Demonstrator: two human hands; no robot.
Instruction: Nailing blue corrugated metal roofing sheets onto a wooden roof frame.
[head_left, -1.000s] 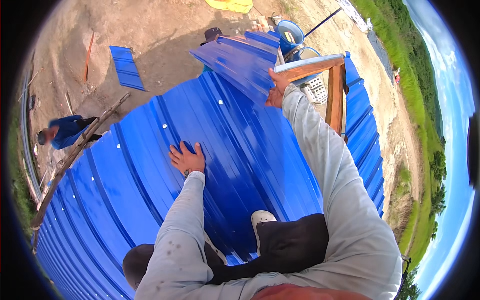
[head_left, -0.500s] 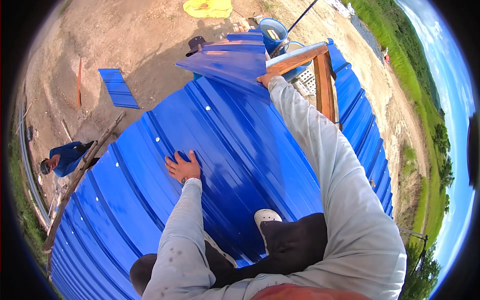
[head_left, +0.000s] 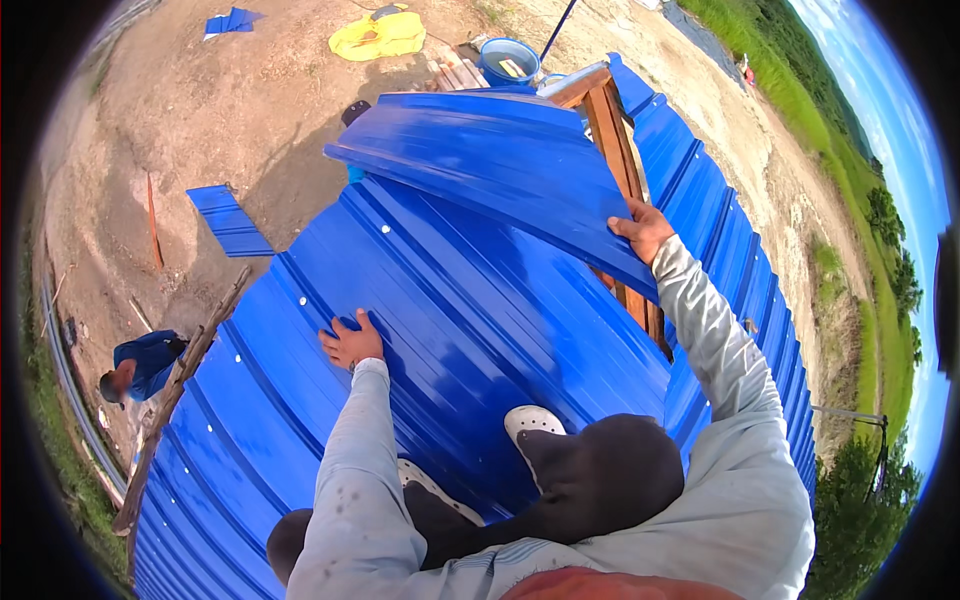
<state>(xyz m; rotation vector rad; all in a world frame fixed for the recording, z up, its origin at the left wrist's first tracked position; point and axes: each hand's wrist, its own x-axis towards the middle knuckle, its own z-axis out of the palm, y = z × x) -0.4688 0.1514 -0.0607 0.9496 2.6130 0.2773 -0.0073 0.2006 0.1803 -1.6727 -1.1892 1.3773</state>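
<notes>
I crouch on a blue ribbed metal roof [head_left: 460, 330] with white-headed fasteners along its ribs. My left hand [head_left: 352, 341] lies flat on it, fingers spread. My right hand [head_left: 645, 230] grips the right end of a loose blue roofing sheet [head_left: 480, 150], thumb on top. That sheet lies tilted across the far end of the roof, over part of a wooden frame [head_left: 612, 130]. Behind the sheet's far left side a dark hat [head_left: 355, 112] shows; the rest of that person is mostly hidden.
Left below the roof edge, a person in blue [head_left: 150, 362] stands by a rough wooden pole [head_left: 180, 390]. Cut blue sheet pieces [head_left: 230, 220], a yellow sack [head_left: 377, 36] and a blue drum [head_left: 508, 60] lie or stand on the ground. More blue roofing [head_left: 700, 200] slopes away right.
The loose sheet has come nearer and to the right with my right hand, and now covers more of the wooden frame. My left hand stays flat on the roof.
</notes>
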